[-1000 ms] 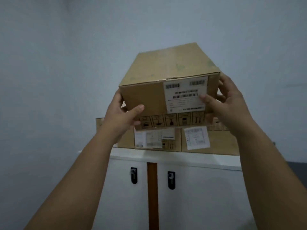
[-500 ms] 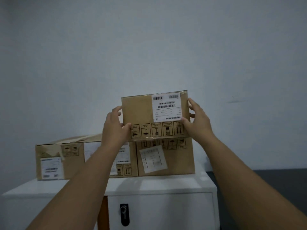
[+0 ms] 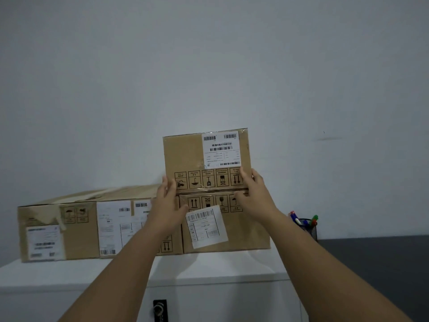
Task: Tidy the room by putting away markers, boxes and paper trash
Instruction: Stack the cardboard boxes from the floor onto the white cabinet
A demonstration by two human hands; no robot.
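A small cardboard box (image 3: pixel 185 156) with a white barcode label stands on top of a larger cardboard box (image 3: pixel 246 231) on the white cabinet (image 3: pixel 209 268). My left hand (image 3: pixel 166 203) lies with straight fingers against the small box's lower left edge. My right hand (image 3: pixel 254 194) touches its lower right corner, one finger on the front and the others along the side. A black mesh cup of markers (image 3: pixel 306 225) stands right of the boxes.
A long taped cardboard box (image 3: pixel 58 228) fills the cabinet top to the left, touching the lower box. A black lock (image 3: pixel 159 307) sits on the cabinet door below. Behind everything is a bare pale wall; a dark surface (image 3: pixel 371 263) lies to the right.
The small box went from tilted in the air to resting upright on the lower box. Both hands slid down to its bottom corners and their fingers straightened. The view drew back.
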